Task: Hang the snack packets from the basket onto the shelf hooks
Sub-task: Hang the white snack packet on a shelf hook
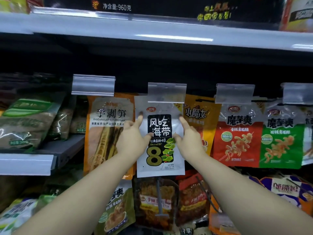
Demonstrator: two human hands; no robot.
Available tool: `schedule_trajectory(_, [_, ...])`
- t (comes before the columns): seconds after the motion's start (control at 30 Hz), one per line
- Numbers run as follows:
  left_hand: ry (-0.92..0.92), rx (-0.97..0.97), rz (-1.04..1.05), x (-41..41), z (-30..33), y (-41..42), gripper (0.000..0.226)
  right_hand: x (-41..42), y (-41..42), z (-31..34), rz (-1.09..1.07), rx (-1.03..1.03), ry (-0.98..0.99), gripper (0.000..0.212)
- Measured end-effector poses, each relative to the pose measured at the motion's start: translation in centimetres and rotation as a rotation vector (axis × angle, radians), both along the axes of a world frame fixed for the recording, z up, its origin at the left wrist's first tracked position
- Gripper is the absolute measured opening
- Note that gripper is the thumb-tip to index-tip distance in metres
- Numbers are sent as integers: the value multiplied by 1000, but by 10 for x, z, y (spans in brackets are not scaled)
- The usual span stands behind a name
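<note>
The white snack packet hangs upright with its long axis vertical and its printed face toward the aisle, its top edge tucked behind a clear price-tag holder on the hook row. It sits between both hands: the left hand pinches its left edge, forefinger stretched upward. The right hand grips the right edge likewise.

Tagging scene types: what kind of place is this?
Most likely a shop's snack aisle. Packets hang in rows, like the white packet both hands hold, under clear price-tag holders; a metal shelf above carries boxed goods.
</note>
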State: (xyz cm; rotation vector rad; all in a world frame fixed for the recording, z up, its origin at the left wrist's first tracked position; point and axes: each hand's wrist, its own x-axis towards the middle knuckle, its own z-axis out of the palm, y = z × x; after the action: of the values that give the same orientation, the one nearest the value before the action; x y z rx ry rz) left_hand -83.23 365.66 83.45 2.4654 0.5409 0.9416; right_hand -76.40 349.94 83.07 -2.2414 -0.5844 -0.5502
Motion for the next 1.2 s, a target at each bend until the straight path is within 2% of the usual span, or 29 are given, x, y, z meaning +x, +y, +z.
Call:
schedule_trajectory(0.17, [74,263,80,-22,-13,3,51,-24,-20,-8,-119,-359,-93,36])
schedule_trajectory(0.27, [180,430,66,-40,-32,2,41,-45,-33,-21,-153,-576,-143,38])
schedule_trajectory(0.4, [299,564,-19,-68,-54,-14,42,-78,-48,-41,-167,-660,-59,43])
schedule_trajectory(0.73, [408,637,-144,-131,-105,-54,39,-148,-95,-88,-203,-747,12,38])
schedule_trajectory(0.97, [496,567,-104,-185,-160,-91,42,-183,-139,-139,-135,-793,13,40])
schedule_trajectory(1.2, [725,432,-122,-221,-253,-133,36,-205,-172,-230,17,-906,133,40])
